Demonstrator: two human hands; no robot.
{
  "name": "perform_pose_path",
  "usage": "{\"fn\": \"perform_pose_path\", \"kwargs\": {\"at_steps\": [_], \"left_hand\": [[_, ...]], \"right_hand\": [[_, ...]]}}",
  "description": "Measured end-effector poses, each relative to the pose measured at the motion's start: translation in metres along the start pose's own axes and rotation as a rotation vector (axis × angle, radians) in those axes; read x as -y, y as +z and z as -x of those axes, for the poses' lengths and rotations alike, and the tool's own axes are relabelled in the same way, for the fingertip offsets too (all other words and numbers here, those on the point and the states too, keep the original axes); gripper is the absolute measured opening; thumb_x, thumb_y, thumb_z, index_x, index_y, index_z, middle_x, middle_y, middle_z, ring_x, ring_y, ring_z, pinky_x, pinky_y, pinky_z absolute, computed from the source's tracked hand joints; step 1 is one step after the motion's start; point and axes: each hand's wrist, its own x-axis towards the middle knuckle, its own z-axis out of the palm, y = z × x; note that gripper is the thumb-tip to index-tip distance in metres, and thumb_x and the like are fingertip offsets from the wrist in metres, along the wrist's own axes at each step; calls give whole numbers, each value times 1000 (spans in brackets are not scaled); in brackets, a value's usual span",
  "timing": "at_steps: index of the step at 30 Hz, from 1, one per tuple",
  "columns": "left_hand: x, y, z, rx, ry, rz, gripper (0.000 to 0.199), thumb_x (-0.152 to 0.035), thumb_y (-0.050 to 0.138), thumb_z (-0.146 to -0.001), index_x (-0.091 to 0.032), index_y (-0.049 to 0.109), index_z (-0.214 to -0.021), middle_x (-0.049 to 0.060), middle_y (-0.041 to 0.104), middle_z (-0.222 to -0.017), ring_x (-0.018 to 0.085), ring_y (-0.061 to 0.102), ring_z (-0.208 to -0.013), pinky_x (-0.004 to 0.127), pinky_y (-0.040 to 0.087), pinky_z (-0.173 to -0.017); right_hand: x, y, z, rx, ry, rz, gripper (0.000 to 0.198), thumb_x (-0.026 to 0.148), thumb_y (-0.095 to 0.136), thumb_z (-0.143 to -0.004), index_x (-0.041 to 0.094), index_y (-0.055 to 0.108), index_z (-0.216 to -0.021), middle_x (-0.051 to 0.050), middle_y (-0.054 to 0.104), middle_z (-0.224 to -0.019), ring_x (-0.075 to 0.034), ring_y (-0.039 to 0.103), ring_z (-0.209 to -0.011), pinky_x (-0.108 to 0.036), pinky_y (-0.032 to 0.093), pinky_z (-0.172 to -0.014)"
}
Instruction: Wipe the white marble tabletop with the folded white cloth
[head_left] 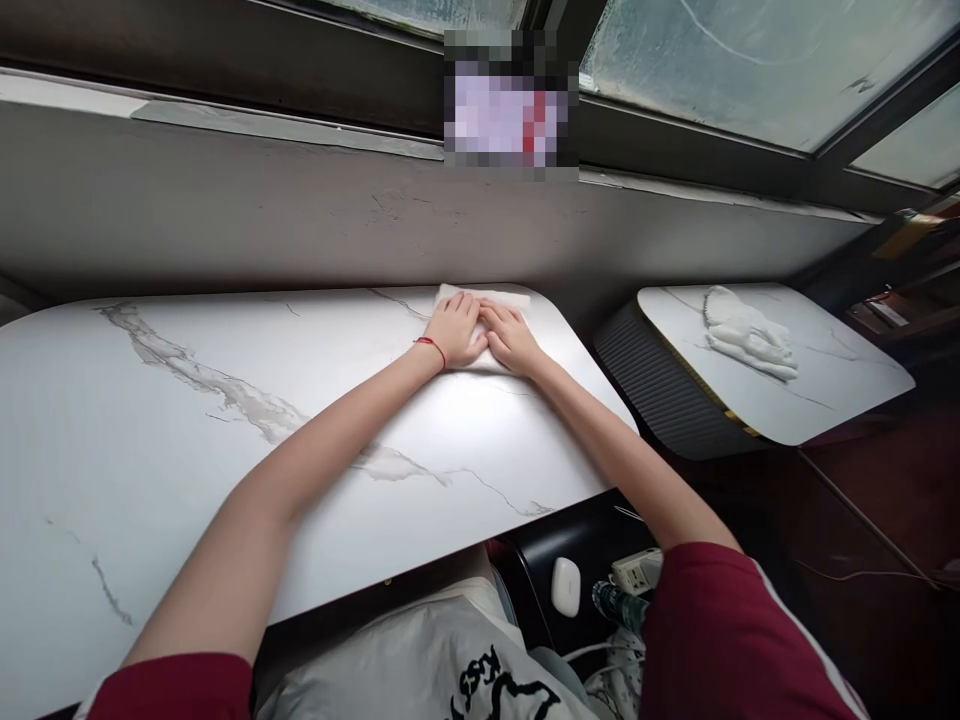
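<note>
Both arms stretch forward over a white marble-patterned tabletop (187,470). Near its far right corner lies a white cloth (487,362), pressed flat under my palms. My left hand (454,328), with a red string bracelet (431,345) at the wrist, rests on the cloth with its fingers extended. Beside it my right hand (510,335) lies on the same cloth, fingers also stretched out. The two hands touch or nearly touch at the thumbs and fingertips. Part of the cloth is hidden beneath them.
A lower side table (825,390) at the right carries a crumpled white cloth (750,335). Behind the tabletop runs a grey wall (300,220) below windows. Under the near edge are a white case (566,587), a power strip (636,572), cables and a printed fabric bag (405,650).
</note>
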Motion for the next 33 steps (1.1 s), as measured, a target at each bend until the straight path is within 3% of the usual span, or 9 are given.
{"fn": "perform_pose_path", "kwargs": {"at_steps": [3, 7, 25, 33], "left_hand": [[19, 4, -21, -36, -82, 16, 49, -30, 47, -92, -2, 55, -131, 24, 57, -138, 35, 50, -130, 46, 36, -110], [28, 6, -26, -69, -115, 44, 44, -30, 45, -93, -7, 56, -129, 21, 58, -139, 33, 52, -128, 45, 37, -108], [24, -2, -17, -21, -124, 38, 52, -32, 44, -94, -2, 52, -136, 22, 53, -146, 33, 49, -134, 45, 35, -112], [0, -1, 4, -7, -32, 10, 59, -35, 45, -94, -2, 49, -144, 21, 49, -154, 32, 42, -145, 46, 30, -119]], "right_hand": [[-14, 5, -34, -3, 31, -10, 52, 18, 33, -87, 12, 56, -132, -18, 53, -150, -29, 46, -140, -49, 35, -115], [-17, 9, -47, -58, 25, -31, 48, 19, 34, -86, 14, 60, -126, -16, 58, -144, -27, 50, -135, -46, 37, -113], [-12, 11, -40, -49, 39, -1, 50, 18, 33, -90, 14, 58, -134, -15, 56, -148, -26, 47, -138, -46, 37, -116], [3, 4, 3, -47, 49, 21, 53, 19, 34, -91, 11, 55, -139, -16, 51, -153, -28, 43, -145, -50, 34, -119]]}}
